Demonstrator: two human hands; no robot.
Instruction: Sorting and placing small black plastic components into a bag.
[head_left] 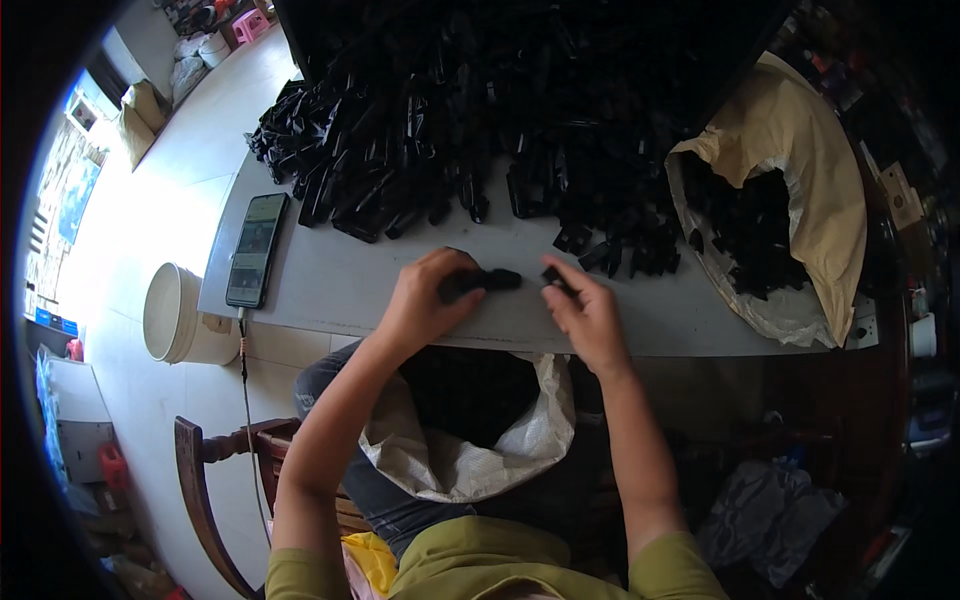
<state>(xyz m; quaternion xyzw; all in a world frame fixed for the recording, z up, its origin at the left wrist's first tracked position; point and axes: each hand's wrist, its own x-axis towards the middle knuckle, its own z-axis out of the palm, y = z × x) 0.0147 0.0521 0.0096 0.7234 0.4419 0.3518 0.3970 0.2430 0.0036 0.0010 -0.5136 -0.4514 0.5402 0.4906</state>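
Observation:
My left hand (432, 295) is closed round a long black plastic part (492, 281), whose end points right above the grey tabletop (350, 285). A short gap to the right, my right hand (585, 312) pinches a small black plastic piece (560, 280) between thumb and fingers. The two parts do not touch. Beyond my hands lies a big heap of glossy black plastic parts (410, 130). Smaller black pieces (630, 245) are scattered at its right front. An open white woven sack (530, 450) sits at my lap, dark inside.
A phone (257, 250) with a cable lies at the table's left end. At the right, a tan sack (820, 190) holds more black pieces. A white bucket (175, 315) stands on the floor at left, near a wooden chair (195, 470). A pink stool (250, 25) is far back.

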